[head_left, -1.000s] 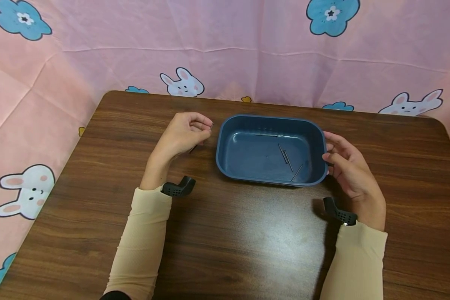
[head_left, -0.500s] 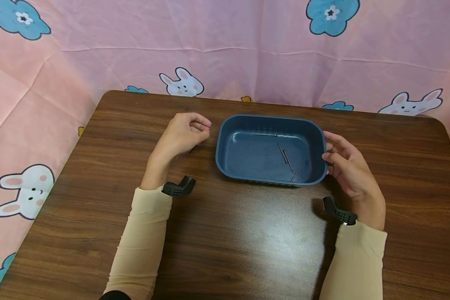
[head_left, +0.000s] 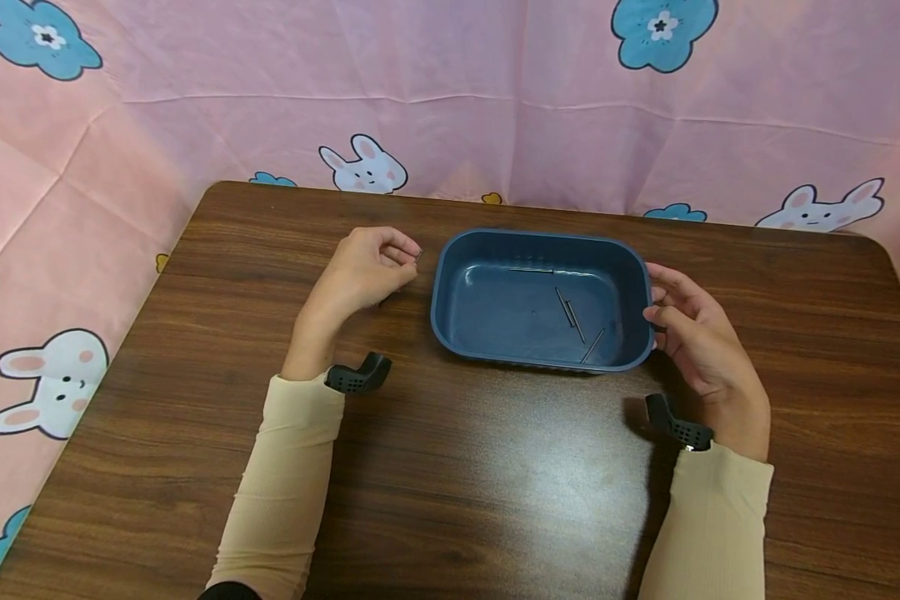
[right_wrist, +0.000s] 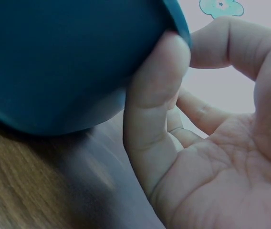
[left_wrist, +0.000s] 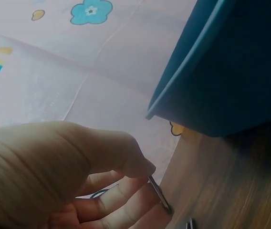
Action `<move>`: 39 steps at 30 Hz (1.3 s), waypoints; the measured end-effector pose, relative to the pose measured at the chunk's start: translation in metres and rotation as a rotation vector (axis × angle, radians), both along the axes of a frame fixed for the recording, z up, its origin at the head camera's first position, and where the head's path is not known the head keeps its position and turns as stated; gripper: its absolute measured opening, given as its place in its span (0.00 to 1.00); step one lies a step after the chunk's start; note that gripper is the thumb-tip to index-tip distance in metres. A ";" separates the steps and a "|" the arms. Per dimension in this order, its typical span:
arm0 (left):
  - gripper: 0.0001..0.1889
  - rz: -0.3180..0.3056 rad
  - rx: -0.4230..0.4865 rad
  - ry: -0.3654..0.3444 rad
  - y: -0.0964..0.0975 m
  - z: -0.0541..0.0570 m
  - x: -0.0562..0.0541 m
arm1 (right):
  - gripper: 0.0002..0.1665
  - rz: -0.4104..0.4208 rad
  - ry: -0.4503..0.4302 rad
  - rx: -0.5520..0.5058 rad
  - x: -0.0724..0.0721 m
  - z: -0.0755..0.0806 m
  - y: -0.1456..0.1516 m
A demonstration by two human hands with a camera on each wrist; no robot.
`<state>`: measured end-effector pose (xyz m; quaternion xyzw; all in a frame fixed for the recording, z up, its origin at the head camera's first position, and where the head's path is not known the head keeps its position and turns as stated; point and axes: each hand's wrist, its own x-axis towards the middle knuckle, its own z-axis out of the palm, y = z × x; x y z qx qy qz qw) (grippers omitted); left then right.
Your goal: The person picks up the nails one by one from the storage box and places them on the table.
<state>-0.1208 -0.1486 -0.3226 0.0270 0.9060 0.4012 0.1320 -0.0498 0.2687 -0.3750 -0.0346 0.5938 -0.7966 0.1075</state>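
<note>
Evidently left hand (head_left: pixel 360 271) pinches metal nail (left_wrist: pixel 161 195) between thumb and finger; right hand (head_left: pixel 693 333) grips adjacent end of blue plastic bin (head_left: pixel 487 312), standing between hands. Probably best: firm light pinch, nail's free end clear of rim — right hand bracing bin against sliding. Four loose nails (head_left: pixel 576 322) inside, most nearer right hand; likely spare nail (left_wrist: pixel 190 223) on wood-grain tabletop (head_left: pixel 450 467) beside left hand. Since half second ago: left hand slightly farther from bin; bin, right hand practically unmoved.

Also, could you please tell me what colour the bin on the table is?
The bin is dark blue, seen best in the head view.
</note>
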 end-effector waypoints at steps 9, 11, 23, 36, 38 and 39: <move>0.14 0.012 -0.070 0.035 -0.001 0.001 0.000 | 0.27 -0.006 -0.009 -0.002 0.000 0.002 0.000; 0.14 0.005 -0.081 0.040 -0.001 0.000 0.000 | 0.27 -0.004 -0.011 -0.003 0.001 0.001 0.000; 0.12 -0.025 -0.169 0.057 0.000 -0.002 0.001 | 0.27 0.000 -0.003 0.005 0.001 0.001 0.001; 0.12 -0.047 -0.232 0.062 -0.001 -0.010 -0.001 | 0.27 -0.003 -0.011 0.012 0.000 0.001 0.001; 0.12 -0.050 -0.236 0.059 -0.001 -0.010 -0.001 | 0.27 -0.003 -0.013 0.015 0.000 0.001 0.001; 0.12 -0.053 -0.240 0.057 -0.001 -0.011 -0.001 | 0.27 -0.003 -0.014 0.015 0.000 0.001 0.001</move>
